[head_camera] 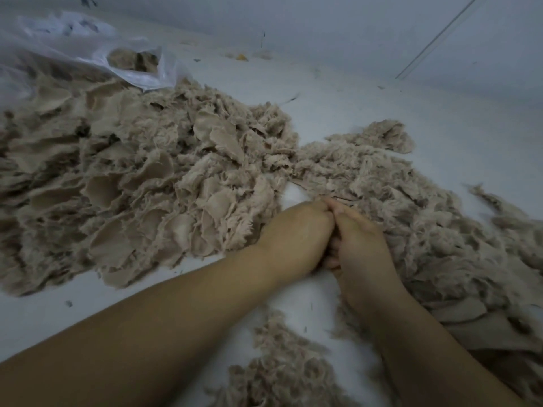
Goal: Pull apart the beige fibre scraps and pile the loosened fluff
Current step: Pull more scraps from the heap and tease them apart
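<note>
Beige fibre scraps point(141, 177) lie in a big heap on the left of the pale surface point(338, 92), many of them flat, frayed-edged pieces. To the right spreads a looser pile of fluff point(411, 218), and a smaller tuft of fluff point(282, 365) sits near the bottom edge between the forearms. The left hand point(296, 233) and right hand point(361, 245) are pressed close together, knuckle to knuckle, at the near edge of the fluff pile. Their fingers are curled downward, and both seem to pinch a small scrap at the fingertips, though the scrap itself is mostly hidden.

The two heaps touch in the middle, so loosened fluff could easily get mixed back with untouched scraps if it is dropped carelessly. A sharp tug might also scatter light fibres across the surface, where stray bits already lie.

At the upper left, a clear plastic bag point(88, 48) holds more brownish material. It carries some dark markings, too blurred to read. No brand or label can be made out anywhere.
</note>
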